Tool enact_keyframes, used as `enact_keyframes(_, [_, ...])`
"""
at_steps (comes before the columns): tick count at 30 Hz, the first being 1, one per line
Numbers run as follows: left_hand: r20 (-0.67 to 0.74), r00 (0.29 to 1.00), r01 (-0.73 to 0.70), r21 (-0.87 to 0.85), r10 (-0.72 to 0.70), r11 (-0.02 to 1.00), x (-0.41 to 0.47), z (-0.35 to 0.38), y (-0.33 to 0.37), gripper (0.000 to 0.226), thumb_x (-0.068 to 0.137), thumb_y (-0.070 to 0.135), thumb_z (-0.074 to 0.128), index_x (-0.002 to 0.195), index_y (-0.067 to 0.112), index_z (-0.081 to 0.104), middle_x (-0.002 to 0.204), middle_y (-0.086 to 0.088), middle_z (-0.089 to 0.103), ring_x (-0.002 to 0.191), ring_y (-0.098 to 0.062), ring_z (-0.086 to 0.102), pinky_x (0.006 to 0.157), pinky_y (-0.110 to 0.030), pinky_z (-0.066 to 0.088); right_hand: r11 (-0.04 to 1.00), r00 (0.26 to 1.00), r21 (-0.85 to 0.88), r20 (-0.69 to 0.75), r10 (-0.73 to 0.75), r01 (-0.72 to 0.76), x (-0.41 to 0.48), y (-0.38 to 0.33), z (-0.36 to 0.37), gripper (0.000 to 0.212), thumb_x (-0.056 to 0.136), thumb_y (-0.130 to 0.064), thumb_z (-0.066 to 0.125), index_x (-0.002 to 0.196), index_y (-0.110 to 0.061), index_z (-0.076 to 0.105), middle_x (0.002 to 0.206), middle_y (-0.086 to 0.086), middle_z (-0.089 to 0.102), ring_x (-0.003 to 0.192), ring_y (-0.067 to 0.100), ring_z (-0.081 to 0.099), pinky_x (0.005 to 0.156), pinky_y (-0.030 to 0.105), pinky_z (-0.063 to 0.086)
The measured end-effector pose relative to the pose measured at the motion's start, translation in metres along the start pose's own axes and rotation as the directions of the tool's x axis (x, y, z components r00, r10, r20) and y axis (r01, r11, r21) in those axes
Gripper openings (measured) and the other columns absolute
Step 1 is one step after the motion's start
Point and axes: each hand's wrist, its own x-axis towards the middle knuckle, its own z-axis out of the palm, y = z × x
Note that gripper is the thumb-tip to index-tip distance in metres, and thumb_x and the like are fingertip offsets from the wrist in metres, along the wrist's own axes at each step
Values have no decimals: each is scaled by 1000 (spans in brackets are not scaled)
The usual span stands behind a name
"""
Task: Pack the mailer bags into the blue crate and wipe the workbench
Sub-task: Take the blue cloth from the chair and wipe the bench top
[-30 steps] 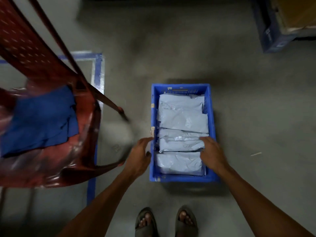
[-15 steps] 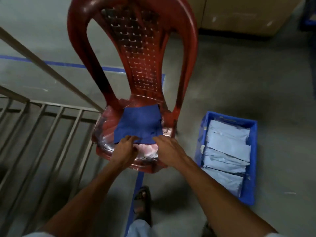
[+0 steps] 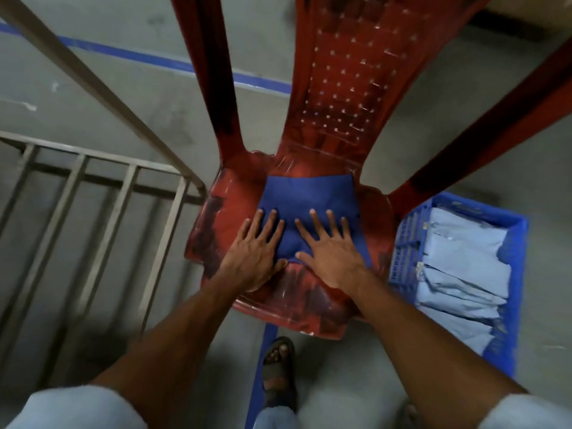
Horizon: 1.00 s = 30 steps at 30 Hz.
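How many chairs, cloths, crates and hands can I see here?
red chair: 1
blue cloth: 1
blue crate: 1
hands: 2, left hand and right hand
Total: 5

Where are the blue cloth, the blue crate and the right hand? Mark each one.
blue cloth (image 3: 309,195): head view, on its bare upper part.
blue crate (image 3: 407,243): head view, on its slotted left wall.
right hand (image 3: 335,258): head view, on the back of the hand.
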Motion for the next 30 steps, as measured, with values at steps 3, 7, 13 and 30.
enact_keyframes(3, [-5,991,-132,112,134,985,1,7,10,63,99,26,22,152,-6,32,158,-28,31,149,-48,22,120,-59,23,999,999,-14,12,38,-38,-6,-14,5,66,106,-47,28,159,-22,-3,167,11,-4,153,39,-3,122,54,0])
enact_keyframes(7, [-37,975,-213,119,218,970,-20,-18,28,45,85,9,39,116,0,71,114,-20,68,111,-37,62,98,-47,49,1000,997,-18,-71,-7,6,-32,-26,-3,61,97,-23,61,148,1,39,150,22,46,143,34,40,119,41,27])
enact_keyframes(13, [-155,988,-29,-105,13,994,-84,-105,47,27,80,11,71,107,8,67,100,-13,69,87,-33,65,75,-42,51,999,964,-8,-261,-46,45,-105,-37,-78,67,68,-4,85,129,7,60,129,24,64,122,33,62,107,42,43])
enact_keyframes(30, [-167,893,-315,-896,-418,-314,-330,-411,138,31,75,8,81,98,2,61,120,-14,66,104,-24,68,89,-35,58,817,287,-238,-854,-434,525,-356,-64,-395,35,100,0,52,134,-1,60,136,16,61,123,32,61,104,46,47])
